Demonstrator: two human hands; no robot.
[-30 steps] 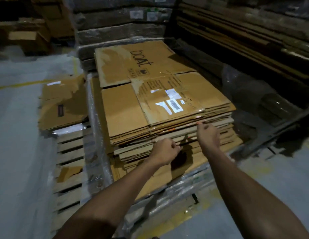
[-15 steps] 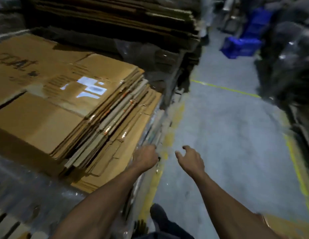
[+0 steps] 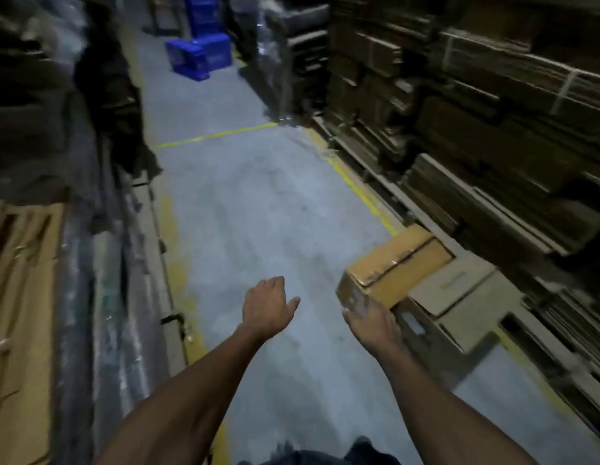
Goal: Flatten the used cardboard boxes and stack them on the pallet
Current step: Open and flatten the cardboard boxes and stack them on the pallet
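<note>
Both hands reach for the next unflattened carton in a warehouse aisle.

The right hand (image 3: 372, 322), fingers spread and holding nothing, meets the near corner of a taped cardboard box (image 3: 397, 265) resting on other cartons (image 3: 459, 297) at the aisle's right, apparently to draw it out; the left hand (image 3: 266, 305) hovers open over the floor (image 3: 251, 203). Flattened cardboard (image 3: 20, 297) lies stacked far left.

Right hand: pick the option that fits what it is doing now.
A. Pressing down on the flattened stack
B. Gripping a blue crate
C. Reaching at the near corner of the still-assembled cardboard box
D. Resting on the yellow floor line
C. The right hand is at the near corner of the assembled cardboard box, with fingers extended; the left hand hangs open over the floor.
</note>
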